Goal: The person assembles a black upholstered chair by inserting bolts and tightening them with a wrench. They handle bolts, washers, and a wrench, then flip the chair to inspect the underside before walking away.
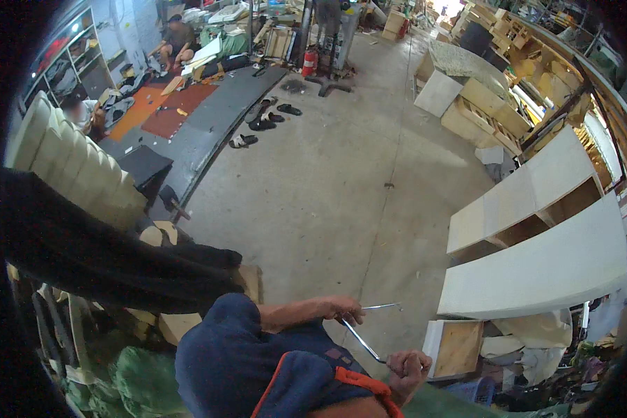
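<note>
Both of my hands are on a thin, shiny metal rod (360, 341) in front of my body. My left hand (344, 308) is closed around one part of it. Another slender length juts out to the right from that fist and looks slightly hooked at its tip. Whether the two lengths are one bent piece cannot be made out. The lower length slopes down to my right hand (407, 367), whose fingers are curled in a fist at its end. My dark blue clothing with orange trim (359, 382) lies just below the rod.
White cabinet-like frames (536, 261) stand close on my right, with an open wooden box (460, 348) beside them. Dark fabric (111, 244) and pale foam pieces (76, 164) are at left. Farther off are slippers (261, 122), a red fire extinguisher (309, 63) and two seated people.
</note>
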`<state>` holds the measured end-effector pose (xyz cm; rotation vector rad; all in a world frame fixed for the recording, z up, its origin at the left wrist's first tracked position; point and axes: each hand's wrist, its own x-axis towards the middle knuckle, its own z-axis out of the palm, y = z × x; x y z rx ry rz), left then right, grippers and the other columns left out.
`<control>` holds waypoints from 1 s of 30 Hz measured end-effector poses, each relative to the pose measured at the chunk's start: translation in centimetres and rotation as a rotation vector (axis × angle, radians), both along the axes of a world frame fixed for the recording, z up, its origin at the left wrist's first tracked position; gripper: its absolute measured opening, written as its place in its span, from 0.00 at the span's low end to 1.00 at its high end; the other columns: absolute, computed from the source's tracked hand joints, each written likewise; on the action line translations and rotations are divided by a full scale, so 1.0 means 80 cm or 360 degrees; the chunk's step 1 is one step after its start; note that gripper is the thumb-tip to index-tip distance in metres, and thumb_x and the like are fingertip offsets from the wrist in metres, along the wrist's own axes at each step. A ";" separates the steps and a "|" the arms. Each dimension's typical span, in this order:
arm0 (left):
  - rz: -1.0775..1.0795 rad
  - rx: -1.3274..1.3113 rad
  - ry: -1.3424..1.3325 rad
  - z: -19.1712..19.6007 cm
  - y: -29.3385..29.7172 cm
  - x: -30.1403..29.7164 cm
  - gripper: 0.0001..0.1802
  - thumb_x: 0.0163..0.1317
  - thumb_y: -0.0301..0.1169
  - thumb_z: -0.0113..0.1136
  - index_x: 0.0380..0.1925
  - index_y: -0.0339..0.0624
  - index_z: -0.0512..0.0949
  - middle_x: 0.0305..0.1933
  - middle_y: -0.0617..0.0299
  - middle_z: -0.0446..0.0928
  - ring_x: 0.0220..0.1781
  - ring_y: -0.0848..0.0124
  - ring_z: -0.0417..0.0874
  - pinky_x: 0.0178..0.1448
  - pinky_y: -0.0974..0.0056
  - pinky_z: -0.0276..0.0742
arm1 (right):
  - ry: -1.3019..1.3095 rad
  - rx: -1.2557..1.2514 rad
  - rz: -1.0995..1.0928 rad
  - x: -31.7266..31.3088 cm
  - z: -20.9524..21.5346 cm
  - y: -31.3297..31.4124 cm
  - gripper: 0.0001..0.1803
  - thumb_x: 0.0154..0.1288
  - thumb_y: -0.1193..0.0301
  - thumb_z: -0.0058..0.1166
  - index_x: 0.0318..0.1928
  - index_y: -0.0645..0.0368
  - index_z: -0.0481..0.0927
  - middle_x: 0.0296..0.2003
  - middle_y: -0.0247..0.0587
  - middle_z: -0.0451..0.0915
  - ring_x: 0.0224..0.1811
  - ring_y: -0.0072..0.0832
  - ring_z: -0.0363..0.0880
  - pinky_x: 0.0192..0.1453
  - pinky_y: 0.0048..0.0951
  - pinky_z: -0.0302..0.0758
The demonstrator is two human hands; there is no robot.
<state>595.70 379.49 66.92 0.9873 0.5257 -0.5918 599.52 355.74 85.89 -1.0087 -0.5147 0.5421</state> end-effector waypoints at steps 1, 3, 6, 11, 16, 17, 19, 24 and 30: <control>-0.0001 -0.0012 -0.0020 -0.003 -0.002 0.000 0.19 0.68 0.42 0.64 0.53 0.42 0.81 0.47 0.58 0.86 0.40 0.66 0.86 0.43 0.58 0.80 | 0.0001 -0.0004 0.0028 -0.001 0.002 0.001 0.14 0.80 0.70 0.49 0.30 0.55 0.69 0.13 0.30 0.57 0.14 0.20 0.52 0.20 0.31 0.52; -0.0029 -0.0010 -0.0019 -0.011 -0.002 -0.002 0.20 0.68 0.42 0.64 0.54 0.42 0.81 0.47 0.58 0.86 0.41 0.66 0.86 0.43 0.58 0.80 | -0.0035 0.0005 0.0006 -0.006 0.004 0.005 0.14 0.79 0.70 0.49 0.31 0.55 0.70 0.13 0.30 0.57 0.14 0.20 0.51 0.20 0.31 0.52; -0.0029 -0.0051 0.0008 -0.018 0.005 0.001 0.21 0.67 0.41 0.65 0.54 0.42 0.81 0.48 0.57 0.86 0.42 0.65 0.86 0.43 0.58 0.81 | -0.0019 0.0103 -0.0063 -0.011 0.004 0.015 0.12 0.79 0.71 0.49 0.32 0.56 0.71 0.14 0.29 0.57 0.13 0.20 0.51 0.20 0.31 0.52; 0.0020 -0.0034 -0.0090 -0.025 0.023 0.007 0.23 0.66 0.44 0.66 0.55 0.42 0.81 0.49 0.55 0.86 0.43 0.63 0.87 0.44 0.56 0.81 | -0.0296 -0.0094 -0.0198 -0.001 -0.006 0.022 0.09 0.79 0.72 0.49 0.36 0.56 0.74 0.14 0.30 0.59 0.13 0.20 0.51 0.20 0.31 0.52; -0.0057 -0.0006 -0.0100 -0.021 0.025 0.002 0.26 0.67 0.46 0.65 0.58 0.42 0.78 0.51 0.55 0.86 0.44 0.62 0.87 0.45 0.53 0.81 | -0.0037 0.0021 0.0041 0.004 -0.016 0.012 0.09 0.78 0.71 0.51 0.35 0.56 0.75 0.14 0.32 0.61 0.13 0.20 0.53 0.20 0.32 0.54; -0.0073 0.0002 -0.0102 -0.018 0.025 0.002 0.26 0.68 0.46 0.64 0.59 0.43 0.78 0.52 0.55 0.86 0.44 0.62 0.86 0.46 0.53 0.80 | -0.0008 0.0001 -0.0045 0.001 -0.016 0.012 0.10 0.78 0.71 0.52 0.34 0.57 0.74 0.14 0.32 0.61 0.13 0.20 0.53 0.20 0.32 0.54; -0.0088 0.0031 -0.0075 -0.010 0.026 0.003 0.23 0.68 0.45 0.64 0.56 0.43 0.79 0.50 0.57 0.86 0.43 0.64 0.86 0.43 0.56 0.80 | 0.0049 -0.0037 -0.0214 -0.004 -0.015 0.013 0.12 0.77 0.70 0.52 0.32 0.57 0.74 0.14 0.32 0.62 0.13 0.20 0.53 0.20 0.31 0.53; -0.0109 0.0012 -0.0070 0.006 0.026 0.005 0.19 0.69 0.43 0.63 0.51 0.43 0.80 0.47 0.61 0.86 0.40 0.68 0.86 0.39 0.63 0.78 | -0.0042 0.0058 0.0061 -0.006 0.003 0.023 0.19 0.78 0.70 0.51 0.25 0.55 0.67 0.13 0.32 0.60 0.13 0.20 0.52 0.20 0.31 0.52; -0.0127 0.0026 -0.0066 0.011 0.026 0.006 0.17 0.69 0.43 0.63 0.50 0.43 0.79 0.47 0.62 0.85 0.40 0.69 0.86 0.39 0.62 0.78 | -0.0021 -0.0014 -0.0027 -0.014 0.018 0.031 0.22 0.78 0.71 0.51 0.23 0.55 0.63 0.12 0.30 0.57 0.13 0.20 0.50 0.20 0.32 0.50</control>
